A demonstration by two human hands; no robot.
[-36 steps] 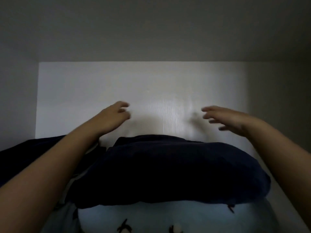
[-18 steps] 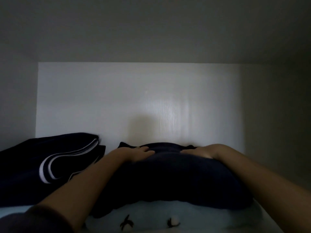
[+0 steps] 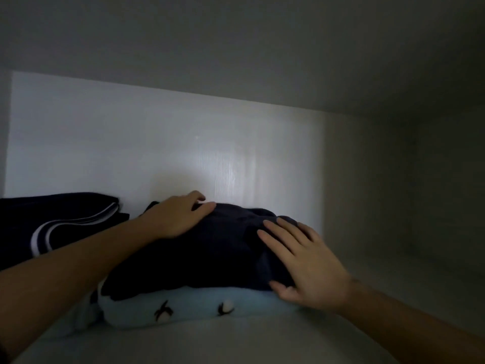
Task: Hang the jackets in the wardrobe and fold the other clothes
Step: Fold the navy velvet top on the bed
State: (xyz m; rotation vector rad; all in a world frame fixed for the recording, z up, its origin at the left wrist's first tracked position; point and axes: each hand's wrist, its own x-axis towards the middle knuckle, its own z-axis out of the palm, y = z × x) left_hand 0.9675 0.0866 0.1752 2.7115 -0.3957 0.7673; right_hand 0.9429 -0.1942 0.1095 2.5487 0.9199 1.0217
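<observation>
My left hand (image 3: 178,219) lay palm down on the far top of the navy bundle (image 3: 223,256), its fingers (image 3: 203,207) close together and nearly straight, the tips reaching the bundle's back edge. My right hand (image 3: 307,264) lay flat on the bundle's right slope, fingers (image 3: 273,239) spread apart and straight, the thumb low at the seam where the navy met the blue piece (image 3: 194,306) under it. Neither hand gripped anything; both only pressed on cloth.

The navy bundle was a soft, rounded, folded mound of matte, thick fabric, creased between my hands. It sat right on top of the blue piece, which was pale, fuzzy and plump, with small black marks and a white tuft on its front edge. Left of the bundle, just beside it, lay a folded dark garment (image 3: 52,224) with curved white stripes. All three rested on the smooth shelf (image 3: 210,342), and behind the bundle stood a white back panel (image 3: 131,143) with a fine wood grain.
</observation>
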